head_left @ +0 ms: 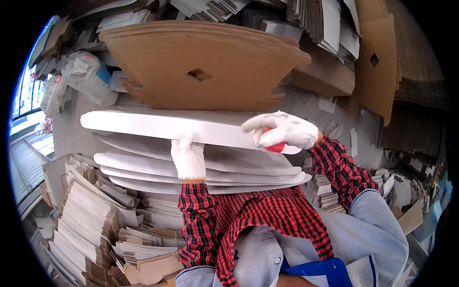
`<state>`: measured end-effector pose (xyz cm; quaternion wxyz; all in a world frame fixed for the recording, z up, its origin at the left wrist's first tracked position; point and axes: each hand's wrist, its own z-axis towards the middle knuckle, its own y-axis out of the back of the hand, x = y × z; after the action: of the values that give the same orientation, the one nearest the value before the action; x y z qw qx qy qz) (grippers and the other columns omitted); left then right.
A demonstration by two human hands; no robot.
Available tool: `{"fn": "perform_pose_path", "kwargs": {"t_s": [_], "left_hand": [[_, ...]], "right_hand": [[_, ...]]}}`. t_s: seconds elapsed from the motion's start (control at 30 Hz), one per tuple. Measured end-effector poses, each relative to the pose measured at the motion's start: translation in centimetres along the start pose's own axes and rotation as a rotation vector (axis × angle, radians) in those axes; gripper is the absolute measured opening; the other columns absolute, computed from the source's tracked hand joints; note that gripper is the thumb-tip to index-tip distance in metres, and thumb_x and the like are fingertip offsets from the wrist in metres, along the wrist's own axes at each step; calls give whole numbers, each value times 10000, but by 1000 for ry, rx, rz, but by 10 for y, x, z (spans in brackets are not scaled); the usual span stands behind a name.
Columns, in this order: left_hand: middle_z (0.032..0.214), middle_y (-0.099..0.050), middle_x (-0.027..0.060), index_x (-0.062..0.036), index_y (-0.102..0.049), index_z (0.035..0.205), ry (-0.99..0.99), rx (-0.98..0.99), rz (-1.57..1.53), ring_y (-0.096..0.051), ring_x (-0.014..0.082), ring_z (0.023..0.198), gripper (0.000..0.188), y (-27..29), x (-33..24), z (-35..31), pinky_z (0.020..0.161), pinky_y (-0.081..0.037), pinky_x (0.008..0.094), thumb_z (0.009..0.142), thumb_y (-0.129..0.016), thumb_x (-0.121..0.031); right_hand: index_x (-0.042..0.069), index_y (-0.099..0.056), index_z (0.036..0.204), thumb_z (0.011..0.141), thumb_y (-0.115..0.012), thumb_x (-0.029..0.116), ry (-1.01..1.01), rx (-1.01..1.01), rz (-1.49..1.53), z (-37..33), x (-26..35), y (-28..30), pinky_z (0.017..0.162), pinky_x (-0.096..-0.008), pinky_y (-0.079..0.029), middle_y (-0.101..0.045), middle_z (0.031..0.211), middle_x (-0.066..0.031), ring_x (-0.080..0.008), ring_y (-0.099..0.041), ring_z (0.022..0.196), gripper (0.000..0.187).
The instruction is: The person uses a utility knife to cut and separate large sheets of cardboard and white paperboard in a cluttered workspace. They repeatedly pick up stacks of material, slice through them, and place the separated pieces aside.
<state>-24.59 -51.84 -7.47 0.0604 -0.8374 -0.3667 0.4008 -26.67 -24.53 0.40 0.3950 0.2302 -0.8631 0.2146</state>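
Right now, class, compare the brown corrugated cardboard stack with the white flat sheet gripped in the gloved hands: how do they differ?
The brown corrugated cardboard stack is thick and many-layered; the white flat sheet is one thin board. The stack has a square hole; the sheet shows none. No hand touches the stack; the left hand and right hand grip the sheet. Both lie flat.

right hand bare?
No, the right hand wears a white knit glove and presses a red object onto the top white sheet.
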Motion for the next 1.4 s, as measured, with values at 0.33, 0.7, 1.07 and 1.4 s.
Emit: {"fn": "perform_pose_path", "kwargs": {"t_s": [0.33, 0.7, 1.07, 1.4], "left_hand": [[1459, -439, 121, -107, -218, 1587, -156, -58, 229, -503, 241, 1249, 760, -30, -2, -7, 1003, -487, 448, 918, -555, 17], [1387, -571, 169, -43, -551, 1389, -444, -159, 874, -616, 248, 1162, 402, -16, 20, -9, 977, -502, 326, 991, -586, -96], [1102, -656, 17, -4, -672, 1252, -17, 180, 560, -578, 106, 917, 482, 13, -3, 9, 819, -503, 290, 1037, -540, -415], [1014, -684, -9, -1, -721, 1192, 59, 144, 565, -588, 82, 900, 413, 9, -7, 5, 802, -473, 259, 996, -643, -356]], "right_hand": [[94, -365, 1531, 828, -685, 61, 307, -86, -339, 28, 2, -9, 889, -362, -554, -590, 1224, -139, -223, -660, 983, 773], [114, -395, 1526, 756, -556, -110, 399, -86, -590, 85, 39, -17, 860, -360, -555, -645, 1060, -126, -241, -668, 935, 818], [187, -576, 1427, 814, -619, -72, 491, -63, -589, 117, 36, -34, 881, -336, -558, -725, 1018, -89, -237, -681, 896, 667], [253, -645, 1312, 812, -601, -39, 658, -37, -1166, 131, 24, -35, 809, -425, -574, -717, 1098, -83, -318, -684, 1001, 580]]}}
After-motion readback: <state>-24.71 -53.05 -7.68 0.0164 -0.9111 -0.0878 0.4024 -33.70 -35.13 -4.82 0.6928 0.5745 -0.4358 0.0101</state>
